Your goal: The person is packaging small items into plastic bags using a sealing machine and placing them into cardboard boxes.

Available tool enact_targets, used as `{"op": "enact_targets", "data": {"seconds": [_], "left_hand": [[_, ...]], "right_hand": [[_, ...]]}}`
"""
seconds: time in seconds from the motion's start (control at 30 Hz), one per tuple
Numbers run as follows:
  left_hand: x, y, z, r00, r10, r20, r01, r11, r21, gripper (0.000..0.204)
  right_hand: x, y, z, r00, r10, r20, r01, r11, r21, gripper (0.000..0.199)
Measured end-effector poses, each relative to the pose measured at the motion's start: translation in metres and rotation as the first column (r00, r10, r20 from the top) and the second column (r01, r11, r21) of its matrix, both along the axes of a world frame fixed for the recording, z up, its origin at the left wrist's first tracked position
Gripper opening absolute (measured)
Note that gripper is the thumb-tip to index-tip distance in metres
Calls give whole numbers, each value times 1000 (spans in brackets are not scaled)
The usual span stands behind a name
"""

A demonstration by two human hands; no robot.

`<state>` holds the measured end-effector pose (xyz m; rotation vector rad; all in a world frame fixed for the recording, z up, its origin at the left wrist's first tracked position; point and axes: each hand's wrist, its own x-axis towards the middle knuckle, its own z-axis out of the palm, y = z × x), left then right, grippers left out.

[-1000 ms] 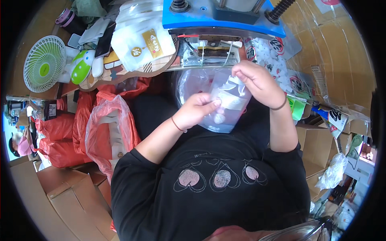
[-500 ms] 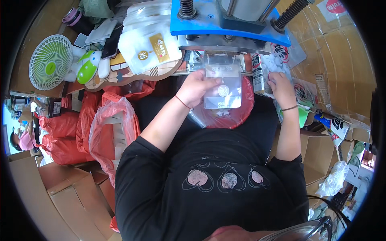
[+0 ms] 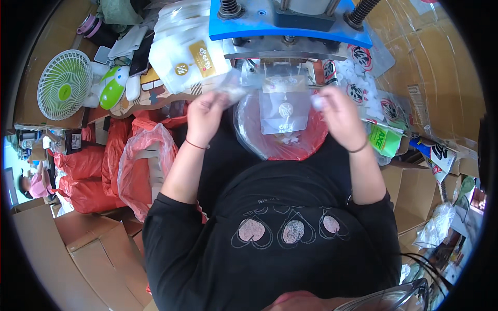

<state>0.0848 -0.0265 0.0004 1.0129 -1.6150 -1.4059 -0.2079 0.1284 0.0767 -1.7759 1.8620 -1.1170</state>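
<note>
A clear pouch with a small round label hangs from the jaws of the blue sealing machine, with several small white pieces in its bottom. My left hand is left of it, raised and pinching a blurred clear empty pouch. My right hand is just right of the hanging pouch, fingers curled, with a small white piece at its fingertips. Neither hand touches the hanging pouch. Below it, on my lap, a clear basin holds red plastic.
A stack of white pouches lies left of the machine, next to a small green fan. Red plastic bags and cardboard boxes crowd my left. Loose white pieces and packets lie to the right, by more cardboard.
Both hands held the filled pouch up at the machine's jaws; now they have let go and moved apart. The pouch hangs clamped, and my left hand has an empty pouch.
</note>
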Motion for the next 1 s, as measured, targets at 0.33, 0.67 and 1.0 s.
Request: {"op": "enact_targets", "data": {"seconds": [0.33, 0.67, 1.0], "left_hand": [[-47, 57, 25, 895, -440, -77, 440, 837, 327, 20], [-74, 79, 16, 764, -444, -468, 644, 573, 507, 24], [-79, 43, 16, 819, -355, -450, 573, 547, 611, 24]], "right_hand": [[31, -47, 23, 969, 188, 162, -177, 981, -81, 10], [-15, -31, 32, 916, 393, -80, -385, 917, 102, 25], [-89, 5, -17, 736, -129, -665, 240, 968, 79, 34]]}}
